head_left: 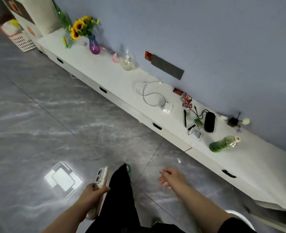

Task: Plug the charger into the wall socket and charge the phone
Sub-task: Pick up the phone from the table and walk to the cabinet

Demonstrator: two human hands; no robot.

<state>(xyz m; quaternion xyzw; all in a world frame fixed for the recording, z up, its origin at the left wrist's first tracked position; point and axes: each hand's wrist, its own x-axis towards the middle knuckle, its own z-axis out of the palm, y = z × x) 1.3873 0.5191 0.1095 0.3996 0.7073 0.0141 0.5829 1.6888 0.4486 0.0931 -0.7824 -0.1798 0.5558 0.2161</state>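
1 head cam, tilted, looks fwd and down: floor (pixel 55 106) near, low cabinet (pixel 108 76) and wall (pixel 206 31) toward 1 o'clock.

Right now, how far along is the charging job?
Early. Done: left hand holds the phone. In hand: right hand empty, out toward the shelf. Left: charger and its cable lie unplugged there; the wall socket has no charger in it.
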